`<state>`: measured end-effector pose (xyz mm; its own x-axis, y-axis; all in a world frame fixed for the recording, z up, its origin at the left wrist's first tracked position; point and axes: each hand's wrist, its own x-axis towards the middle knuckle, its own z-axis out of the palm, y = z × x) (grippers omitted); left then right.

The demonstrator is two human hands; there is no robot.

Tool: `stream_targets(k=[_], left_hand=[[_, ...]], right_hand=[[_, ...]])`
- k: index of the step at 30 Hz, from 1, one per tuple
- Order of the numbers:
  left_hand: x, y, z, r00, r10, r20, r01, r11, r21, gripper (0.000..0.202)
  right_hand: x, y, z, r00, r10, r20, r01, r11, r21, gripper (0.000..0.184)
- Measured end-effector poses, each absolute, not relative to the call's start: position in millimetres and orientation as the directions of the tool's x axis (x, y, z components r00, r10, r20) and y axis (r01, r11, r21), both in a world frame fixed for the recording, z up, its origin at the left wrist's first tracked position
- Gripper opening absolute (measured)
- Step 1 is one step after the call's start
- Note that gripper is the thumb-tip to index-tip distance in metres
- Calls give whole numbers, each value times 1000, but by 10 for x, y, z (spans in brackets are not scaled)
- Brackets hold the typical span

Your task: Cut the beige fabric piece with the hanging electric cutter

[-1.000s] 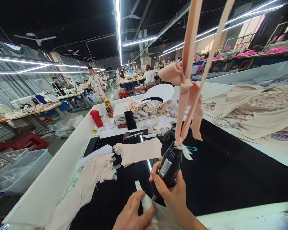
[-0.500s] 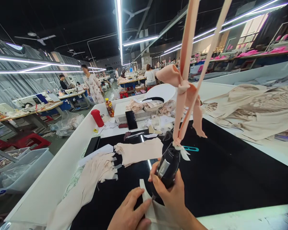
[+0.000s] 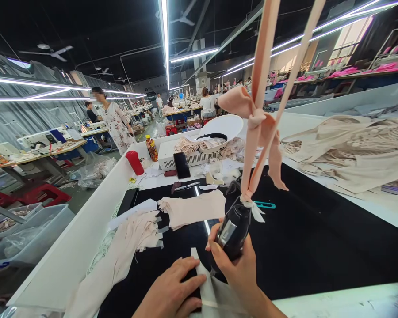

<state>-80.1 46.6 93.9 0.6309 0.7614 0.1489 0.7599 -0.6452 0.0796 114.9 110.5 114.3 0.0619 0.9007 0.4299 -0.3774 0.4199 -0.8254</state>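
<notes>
My right hand is wrapped round a black hand-held electric tool with a silver plate on its body. Its exact kind is unclear because the lower end is hidden behind my hand. Knotted peach fabric strips run up from the tool's top. Beneath it lies a pale cloth piece with a narrow upright-looking end strip. On the left edge of that cloth, my left hand rests with fingers stretched out and apart. The tool's lower end is close to the cloth; contact cannot be made out.
A beige cloth stack lies ahead on the black board. More beige pieces are heaped left, beside the white side wall. A phone, red cup and teal-handled item sit farther back. A person stands beyond.
My left hand has shifted slightly left and flattened along the cloth's edge. The tool and strips have moved barely to the right. The person in the patterned garment has come nearer, to the left.
</notes>
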Motion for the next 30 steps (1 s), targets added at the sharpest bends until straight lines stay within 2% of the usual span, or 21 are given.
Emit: stream_targets(k=[11,18,30], left_hand=[[-743,469,978,660,745,96,750,-660,-37,48],[-740,472,983,650,756,83,760,-648,-44,52],[-772,455,926,637,754,159,761,-649,29,43]], right_hand=[[1138,1088,1274,165,903,396,-328,429,-842,29],[1161,1089,1193,77,929,362,-348,366,-863,34],[1108,1133,1220,105,930,352,-366,365,-856,29]])
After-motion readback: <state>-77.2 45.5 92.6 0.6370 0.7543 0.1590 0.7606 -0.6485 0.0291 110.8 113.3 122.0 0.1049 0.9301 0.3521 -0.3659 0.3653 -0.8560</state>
